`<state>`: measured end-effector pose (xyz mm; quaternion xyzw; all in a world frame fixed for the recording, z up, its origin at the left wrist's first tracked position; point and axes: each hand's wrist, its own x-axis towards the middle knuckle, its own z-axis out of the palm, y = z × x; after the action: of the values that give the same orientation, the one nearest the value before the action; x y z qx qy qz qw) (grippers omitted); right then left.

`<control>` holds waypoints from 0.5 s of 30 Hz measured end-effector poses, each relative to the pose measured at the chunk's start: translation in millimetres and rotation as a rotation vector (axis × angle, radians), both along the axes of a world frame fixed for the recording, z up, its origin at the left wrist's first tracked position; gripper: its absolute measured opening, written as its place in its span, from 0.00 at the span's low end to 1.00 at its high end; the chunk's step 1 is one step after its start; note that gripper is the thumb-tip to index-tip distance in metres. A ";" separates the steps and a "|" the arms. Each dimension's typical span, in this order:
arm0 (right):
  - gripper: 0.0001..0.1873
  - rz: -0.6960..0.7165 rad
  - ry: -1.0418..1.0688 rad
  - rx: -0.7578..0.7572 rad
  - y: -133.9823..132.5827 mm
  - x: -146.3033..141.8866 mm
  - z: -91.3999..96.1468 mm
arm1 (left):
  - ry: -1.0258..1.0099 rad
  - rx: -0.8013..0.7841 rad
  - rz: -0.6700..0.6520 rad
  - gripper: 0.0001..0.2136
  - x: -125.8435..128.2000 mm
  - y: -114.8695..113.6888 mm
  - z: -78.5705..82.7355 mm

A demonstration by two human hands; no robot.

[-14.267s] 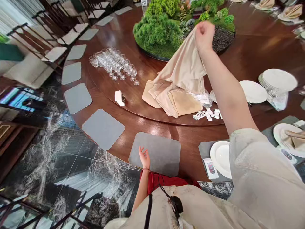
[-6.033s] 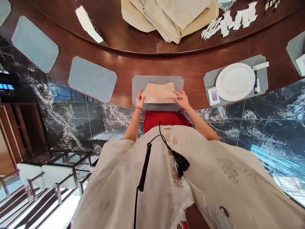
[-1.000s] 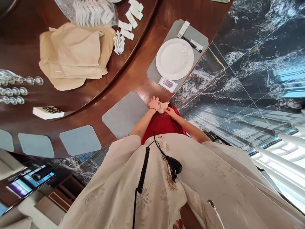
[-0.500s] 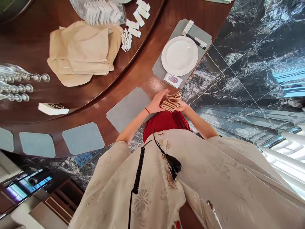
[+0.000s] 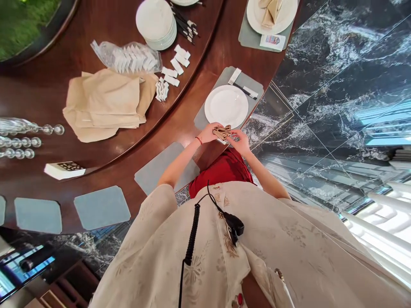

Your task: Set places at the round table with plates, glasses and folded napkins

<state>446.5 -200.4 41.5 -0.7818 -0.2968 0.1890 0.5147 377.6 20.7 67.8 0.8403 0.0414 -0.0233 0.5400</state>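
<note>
A tan cloth napkin (image 5: 221,132), pleated into a narrow accordion bundle, is held between my two hands. My left hand (image 5: 208,132) grips its left side, a red string around the wrist. At its right end the fingers of my right hand (image 5: 240,140) pinch the folds. Just beyond the napkin lies a white plate (image 5: 226,105) on a grey placemat (image 5: 201,112). Behind my hands a printed white packet is mostly covered. Black chopsticks (image 5: 245,89) lie across the placemat's far side on a white rest.
On the raised round board are stacked tan napkins (image 5: 105,100), a plastic bag of white pieces (image 5: 135,59), stacked plates (image 5: 156,21) and stemmed glasses (image 5: 22,141). Another setting (image 5: 271,15) holds a folded napkin. Grey placemats (image 5: 102,207) line the table's near edge.
The napkin's folds have been gathered tighter, and my hands have shifted slightly left and nearer the plate. My head view has tilted, bringing the stacked plates and another setting into sight.
</note>
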 end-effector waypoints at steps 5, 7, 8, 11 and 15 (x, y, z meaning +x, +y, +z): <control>0.19 -0.025 -0.142 -0.177 30.1 64.6 -23.2 | 0.021 0.077 -0.017 0.13 79.3 16.0 -20.3; 0.18 -0.028 -0.159 -0.232 43.6 87.6 -41.0 | 0.027 0.109 -0.016 0.11 108.3 24.3 -31.7; 0.18 -0.028 -0.161 -0.250 50.3 97.5 -50.1 | 0.033 0.120 -0.013 0.11 121.2 28.1 -37.9; 0.17 0.009 -0.166 -0.279 67.9 120.9 -73.9 | 0.065 0.145 0.016 0.10 150.2 36.4 -55.8; 0.17 0.060 -0.142 -0.302 80.0 139.2 -90.1 | 0.104 0.147 0.145 0.13 160.4 38.1 -71.2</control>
<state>585.7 -120.4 -48.5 -0.8525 -0.3237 0.1910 0.3634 538.0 58.8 -3.4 0.8700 0.1315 -0.0245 0.4745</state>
